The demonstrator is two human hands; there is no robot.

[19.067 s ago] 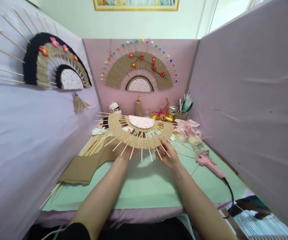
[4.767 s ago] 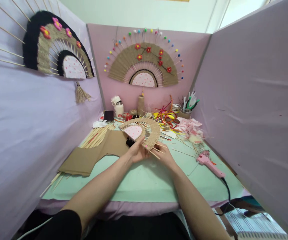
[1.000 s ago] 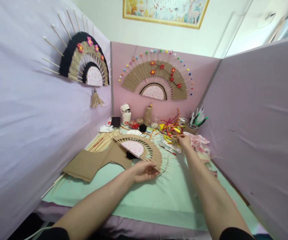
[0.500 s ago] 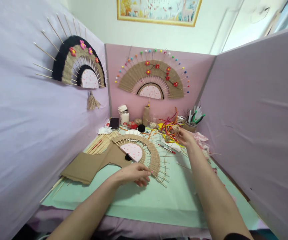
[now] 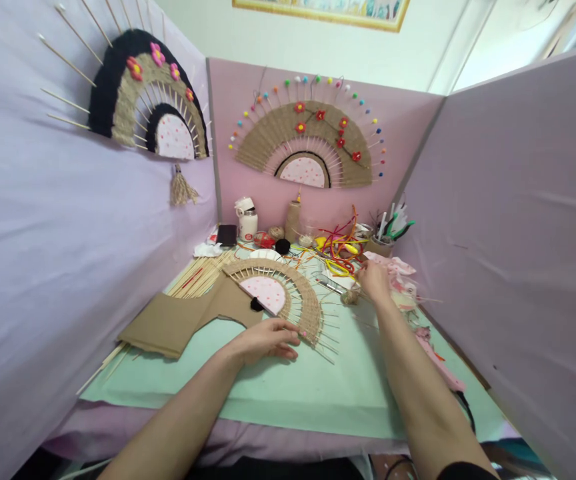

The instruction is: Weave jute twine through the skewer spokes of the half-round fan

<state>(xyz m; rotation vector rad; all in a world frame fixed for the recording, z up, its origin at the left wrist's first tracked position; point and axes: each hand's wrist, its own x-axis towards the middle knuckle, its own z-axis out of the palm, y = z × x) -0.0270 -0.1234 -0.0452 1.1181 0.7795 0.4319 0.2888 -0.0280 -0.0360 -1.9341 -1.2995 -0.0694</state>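
Observation:
A woven fan [image 5: 305,293] of twine and thin sticks lies on the table, with a pink dotted half-round centre [image 5: 268,293] and a small black pompom [image 5: 257,304] at its straight edge. My left hand [image 5: 271,340] rests by the fan's near corner, fingers loosely stretched out and fingertips at its edge. Farther right, my right hand [image 5: 375,280] reaches down beside a small ball of twine [image 5: 351,297] and bundled red and yellow pipe cleaners [image 5: 341,260]. Its fingertips are mostly hidden, so what they touch is unclear.
Folded brown cardboard [image 5: 168,325] and a pile of bamboo sticks [image 5: 201,277] lie left. A white bottle [image 5: 247,223] and a tool pot [image 5: 381,247] stand at the back. A pink glue gun [image 5: 438,360] lies right. Finished fans [image 5: 308,137] hang on the partitions.
My right hand has let go of the twine ball, which now lies on the table nearer me, and has moved slightly to the right. The left hand stays by the fan. The view has tipped downward.

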